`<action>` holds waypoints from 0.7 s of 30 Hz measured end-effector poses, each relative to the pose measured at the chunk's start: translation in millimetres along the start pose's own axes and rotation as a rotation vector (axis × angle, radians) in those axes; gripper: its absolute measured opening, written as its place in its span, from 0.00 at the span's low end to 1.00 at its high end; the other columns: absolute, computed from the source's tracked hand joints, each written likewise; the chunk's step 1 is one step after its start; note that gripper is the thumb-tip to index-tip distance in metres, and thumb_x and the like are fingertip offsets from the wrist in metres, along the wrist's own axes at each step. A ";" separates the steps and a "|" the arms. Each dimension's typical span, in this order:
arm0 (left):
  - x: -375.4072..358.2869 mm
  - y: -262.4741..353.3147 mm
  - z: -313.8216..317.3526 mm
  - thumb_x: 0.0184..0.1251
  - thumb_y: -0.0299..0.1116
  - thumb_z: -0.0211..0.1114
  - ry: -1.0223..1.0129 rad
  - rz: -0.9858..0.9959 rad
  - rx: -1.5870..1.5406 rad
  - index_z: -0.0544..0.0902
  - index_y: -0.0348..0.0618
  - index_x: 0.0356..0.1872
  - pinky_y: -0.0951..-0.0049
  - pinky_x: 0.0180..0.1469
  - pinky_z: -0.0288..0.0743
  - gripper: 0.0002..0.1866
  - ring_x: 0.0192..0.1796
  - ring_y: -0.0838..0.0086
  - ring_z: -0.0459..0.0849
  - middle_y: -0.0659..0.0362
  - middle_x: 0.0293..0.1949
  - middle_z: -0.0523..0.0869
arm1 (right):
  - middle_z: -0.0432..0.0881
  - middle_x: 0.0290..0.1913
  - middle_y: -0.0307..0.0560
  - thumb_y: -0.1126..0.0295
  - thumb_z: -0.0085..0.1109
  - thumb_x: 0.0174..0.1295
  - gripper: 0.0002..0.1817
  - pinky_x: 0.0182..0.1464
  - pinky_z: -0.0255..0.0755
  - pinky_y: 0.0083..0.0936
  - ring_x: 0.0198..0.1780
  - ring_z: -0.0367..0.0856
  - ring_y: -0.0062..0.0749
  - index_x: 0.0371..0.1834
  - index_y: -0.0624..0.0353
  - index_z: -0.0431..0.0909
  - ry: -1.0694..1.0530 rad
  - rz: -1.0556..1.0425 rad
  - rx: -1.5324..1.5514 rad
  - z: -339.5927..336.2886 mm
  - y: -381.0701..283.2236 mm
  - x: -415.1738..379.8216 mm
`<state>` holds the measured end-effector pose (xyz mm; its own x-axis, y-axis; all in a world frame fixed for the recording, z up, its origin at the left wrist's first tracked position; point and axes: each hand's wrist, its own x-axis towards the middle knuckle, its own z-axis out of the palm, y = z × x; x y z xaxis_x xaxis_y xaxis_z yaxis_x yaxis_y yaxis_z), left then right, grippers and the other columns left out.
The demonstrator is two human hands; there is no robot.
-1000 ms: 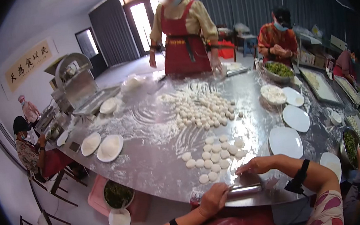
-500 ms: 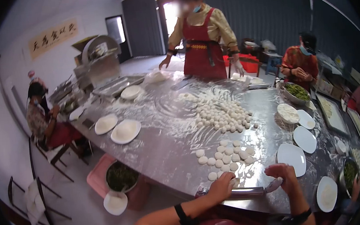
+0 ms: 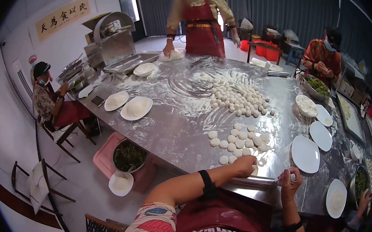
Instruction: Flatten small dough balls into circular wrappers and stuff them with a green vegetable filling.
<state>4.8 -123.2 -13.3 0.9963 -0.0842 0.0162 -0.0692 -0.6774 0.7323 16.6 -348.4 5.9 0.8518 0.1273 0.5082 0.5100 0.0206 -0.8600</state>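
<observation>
My right hand (image 3: 289,184) is wrapped around the handle of a metal rolling pin (image 3: 256,180), which lies along the near edge of the steel table (image 3: 169,131). My left hand (image 3: 244,166) is closed just above the pin's barrel, its fingers curled at a small pale dough piece (image 3: 255,170), partly hidden by the hand. Beyond my left hand lie several flattened dough rounds (image 3: 236,140). Farther back is a heap of small dough balls (image 3: 238,99) on floured metal.
Right of my hands are white plates (image 3: 305,154), a flour bowl (image 3: 306,105) and a bowl of greens (image 3: 316,87). Flour-filled plates (image 3: 136,108) sit at left. A pot of greens (image 3: 129,155) stands below the table. Across it, a person (image 3: 202,25) presses dough; others sit at both sides.
My right hand, open beside the pin's handle before, is now closed around it. My left hand stays near the pin. The view has tilted, and the person opposite has put a hand onto the dough.
</observation>
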 end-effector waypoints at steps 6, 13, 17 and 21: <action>15.4 2.0 -8.5 0.57 0.28 0.60 0.033 0.031 -0.224 0.80 0.36 0.40 0.66 0.44 0.75 0.10 0.41 0.67 0.83 0.50 0.37 0.84 | 0.72 0.21 0.41 0.70 0.59 0.65 0.14 0.23 0.67 0.19 0.19 0.71 0.20 0.24 0.60 0.67 0.054 -0.017 0.000 -3.5 9.5 -9.5; 0.9 3.0 -9.7 0.60 0.30 0.59 0.179 -0.021 -0.303 0.78 0.35 0.45 0.70 0.41 0.76 0.13 0.38 0.71 0.82 0.54 0.36 0.83 | 0.72 0.21 0.40 0.70 0.59 0.66 0.13 0.23 0.66 0.18 0.21 0.72 0.19 0.25 0.59 0.67 0.046 -0.124 -0.062 -0.8 11.1 -6.3; -24.1 18.9 -9.6 0.63 0.29 0.59 0.142 -0.099 -0.434 0.76 0.35 0.47 0.72 0.43 0.76 0.13 0.39 0.73 0.82 0.54 0.38 0.83 | 0.72 0.21 0.40 0.71 0.59 0.66 0.14 0.23 0.65 0.17 0.20 0.72 0.19 0.25 0.60 0.66 0.103 -0.140 -0.115 1.6 19.1 -9.6; -25.7 8.5 1.1 0.64 0.30 0.59 0.233 -0.093 -0.498 0.77 0.35 0.46 0.69 0.44 0.76 0.13 0.40 0.71 0.82 0.54 0.38 0.83 | 0.71 0.21 0.40 0.73 0.58 0.65 0.12 0.22 0.65 0.17 0.20 0.71 0.19 0.26 0.60 0.67 0.128 -0.181 -0.105 6.0 15.2 -11.8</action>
<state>-21.5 -127.6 -8.2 0.9859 0.1610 0.0451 -0.0048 -0.2423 0.9702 13.6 -343.7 -13.4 0.7502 0.0038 0.6612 0.6597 -0.0727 -0.7480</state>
